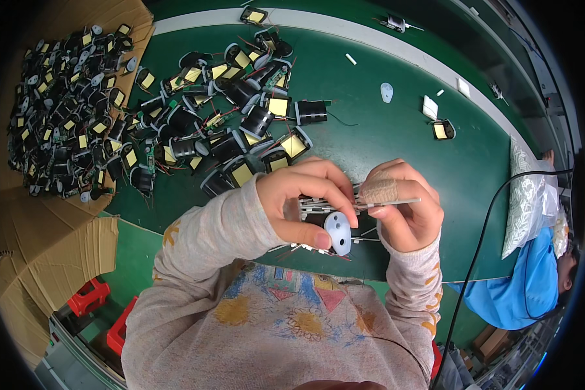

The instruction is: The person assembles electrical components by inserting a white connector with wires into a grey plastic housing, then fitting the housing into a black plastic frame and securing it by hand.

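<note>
My left hand (pixel 305 195) is closed around a small part with a pale-blue oval end cap (pixel 338 233). The cap has dark holes and faces right; fingers hide most of the body behind it. Close beside it, my right hand (pixel 406 205) pinches a thin pale stick (pixel 406 201) between thumb and fingers. A tan wrap (pixel 378 188) covers one finger of that hand. Beneath both hands lie several thin grey-white sticks (pixel 315 207), partly hidden. To the left, black cylindrical parts (pixel 224 146) with yellow pads, wires and grey end caps lie heaped on the green table (pixel 357 143).
A cardboard box (pixel 52 224) full of similar parts stands at the left. Toward the far right are a loose pale cap (pixel 387 92), a white block (pixel 429 107) and one black part (pixel 443 130). A bag of white pieces (pixel 523 195), a black cable (pixel 481 231) and a person in blue (pixel 523 286) are at the right.
</note>
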